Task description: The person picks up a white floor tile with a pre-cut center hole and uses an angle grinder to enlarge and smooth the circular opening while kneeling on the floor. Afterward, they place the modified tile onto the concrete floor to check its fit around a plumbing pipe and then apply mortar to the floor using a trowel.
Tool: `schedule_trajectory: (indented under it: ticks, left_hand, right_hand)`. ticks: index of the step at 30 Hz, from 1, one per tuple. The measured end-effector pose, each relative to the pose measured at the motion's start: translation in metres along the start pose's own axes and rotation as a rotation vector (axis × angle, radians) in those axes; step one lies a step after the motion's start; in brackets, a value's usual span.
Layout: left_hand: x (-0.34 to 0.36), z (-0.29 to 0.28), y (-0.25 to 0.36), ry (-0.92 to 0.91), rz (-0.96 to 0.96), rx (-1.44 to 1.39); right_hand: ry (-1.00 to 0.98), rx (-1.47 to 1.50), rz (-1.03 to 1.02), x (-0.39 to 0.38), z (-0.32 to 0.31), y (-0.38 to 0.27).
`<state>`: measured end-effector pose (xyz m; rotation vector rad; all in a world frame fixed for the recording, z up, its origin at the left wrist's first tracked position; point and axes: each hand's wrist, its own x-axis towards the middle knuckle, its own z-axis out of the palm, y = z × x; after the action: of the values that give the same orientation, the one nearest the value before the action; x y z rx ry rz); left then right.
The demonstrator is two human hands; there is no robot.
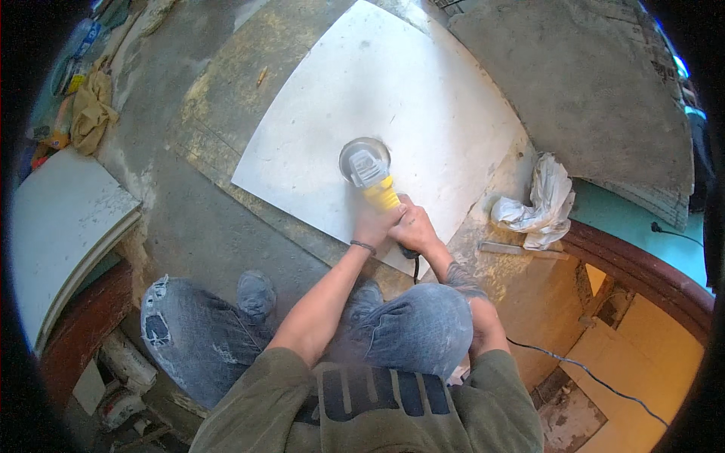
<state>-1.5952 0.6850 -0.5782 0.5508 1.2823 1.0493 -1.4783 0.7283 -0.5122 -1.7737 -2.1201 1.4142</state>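
Note:
A yellow angle grinder [381, 194] with a grey head and a round disc or guard rests on, or just above, a white panel [430, 98]. My left hand [375, 225] is wrapped round its yellow body just behind the head. Close against it, my right hand [414, 227] grips the rear of the body, where a black cord runs down toward my knees. Dusty haze blurs the area around the grinder, so I cannot tell whether the disc touches the panel.
Under the panel lies a stained board [226, 155]. To the right are a crumpled white plastic bag [540, 204], a flat tool with a wooden handle [521, 250] and a large grey sheet [581, 90]. A cord [581, 368] trails lower right. White boards [68, 219] lie left.

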Motion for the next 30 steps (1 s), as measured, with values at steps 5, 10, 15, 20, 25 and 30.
schedule_trajectory:
  ticks: [5,10,15,20,25,30]
  left_hand:
    - [0.001,-0.002,-0.004,-0.004,-0.002,0.034]
    - [-0.006,-0.003,0.007,-0.026,-0.120,-0.037]
    - [-0.001,-0.008,0.003,-0.052,-0.046,0.056]
    - [-0.008,0.008,0.017,0.024,-0.039,0.182]
    - [-0.010,0.000,0.022,0.011,-0.140,0.057]
    - [-0.007,0.000,0.016,0.018,-0.100,0.031]
  right_hand:
    - [-0.003,0.006,-0.030,0.001,-0.002,-0.004]
    - [0.002,-0.087,-0.043,-0.002,-0.007,-0.016]
    - [-0.001,-0.099,-0.038,-0.003,0.005,-0.003]
    - [0.104,0.138,-0.011,-0.008,0.009,0.020]
    - [0.020,0.163,0.099,-0.004,0.001,-0.004]
    - [-0.017,0.173,0.102,-0.002,-0.004,-0.007]
